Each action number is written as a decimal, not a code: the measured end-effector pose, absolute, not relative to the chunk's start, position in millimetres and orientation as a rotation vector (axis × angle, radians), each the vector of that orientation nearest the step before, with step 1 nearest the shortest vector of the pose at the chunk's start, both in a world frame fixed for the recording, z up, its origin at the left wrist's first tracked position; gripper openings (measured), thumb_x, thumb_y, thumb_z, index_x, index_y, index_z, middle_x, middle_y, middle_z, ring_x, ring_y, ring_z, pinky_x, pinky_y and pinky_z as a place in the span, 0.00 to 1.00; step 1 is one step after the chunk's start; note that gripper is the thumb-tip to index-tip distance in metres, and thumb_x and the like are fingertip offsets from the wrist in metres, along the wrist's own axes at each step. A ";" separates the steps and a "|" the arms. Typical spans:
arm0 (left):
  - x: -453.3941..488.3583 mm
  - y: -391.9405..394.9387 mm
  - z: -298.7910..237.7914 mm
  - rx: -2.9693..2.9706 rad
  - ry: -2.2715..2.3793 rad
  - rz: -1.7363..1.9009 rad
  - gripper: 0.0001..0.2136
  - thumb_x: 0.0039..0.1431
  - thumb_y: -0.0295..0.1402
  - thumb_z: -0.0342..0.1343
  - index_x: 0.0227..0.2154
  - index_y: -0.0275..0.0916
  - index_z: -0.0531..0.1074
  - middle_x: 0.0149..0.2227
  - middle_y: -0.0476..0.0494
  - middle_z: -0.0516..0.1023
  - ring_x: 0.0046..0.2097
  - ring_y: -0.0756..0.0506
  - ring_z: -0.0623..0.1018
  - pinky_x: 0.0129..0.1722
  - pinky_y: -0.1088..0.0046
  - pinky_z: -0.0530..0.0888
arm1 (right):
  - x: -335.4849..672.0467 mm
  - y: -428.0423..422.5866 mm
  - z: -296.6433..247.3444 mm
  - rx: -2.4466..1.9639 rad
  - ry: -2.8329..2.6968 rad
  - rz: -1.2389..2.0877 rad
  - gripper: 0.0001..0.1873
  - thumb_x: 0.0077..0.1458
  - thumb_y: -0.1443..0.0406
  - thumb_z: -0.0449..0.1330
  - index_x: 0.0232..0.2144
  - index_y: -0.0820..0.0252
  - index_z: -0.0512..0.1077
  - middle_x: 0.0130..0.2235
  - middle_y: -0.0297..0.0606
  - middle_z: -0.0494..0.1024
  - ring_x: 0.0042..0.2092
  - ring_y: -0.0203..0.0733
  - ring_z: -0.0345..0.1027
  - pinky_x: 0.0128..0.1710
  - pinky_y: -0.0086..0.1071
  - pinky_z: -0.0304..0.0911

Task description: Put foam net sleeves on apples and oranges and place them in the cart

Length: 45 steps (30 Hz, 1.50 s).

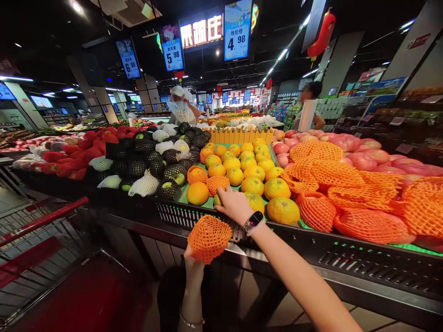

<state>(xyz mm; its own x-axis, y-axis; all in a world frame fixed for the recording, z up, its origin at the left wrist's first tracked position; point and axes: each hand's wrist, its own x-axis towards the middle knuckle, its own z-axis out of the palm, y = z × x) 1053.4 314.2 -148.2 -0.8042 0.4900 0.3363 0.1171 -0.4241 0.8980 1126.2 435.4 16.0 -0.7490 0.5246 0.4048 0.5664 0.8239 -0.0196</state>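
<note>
My left hand is closed around an orange foam fruit net, held up in front of the display's edge. Whether a fruit sits inside the net cannot be made out. Over the front of the bin, my right hand, with a watch at its wrist, has its fingers curled on a yellowish orange that they mostly cover. Rows of loose oranges lie on green matting beyond it. A netted orange rests just behind my fingers, and a bare orange lies to their left.
Left of the oranges are green fruits in black nets. Large pink fruits and orange-netted ones fill the right side. A shopping cart stands at left. Two people are behind the display, one with a plastic bag.
</note>
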 end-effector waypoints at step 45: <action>1156.1 322.5 -139.4 0.875 1.363 2.095 0.29 0.27 0.40 0.73 0.38 0.47 0.72 0.39 0.51 0.80 0.41 0.38 0.79 0.39 0.64 0.77 | 1285.7 375.4 -110.1 -0.372 -1.859 0.766 0.25 0.61 0.57 0.53 0.60 0.50 0.59 0.61 0.45 0.62 0.62 0.51 0.56 0.58 0.44 0.60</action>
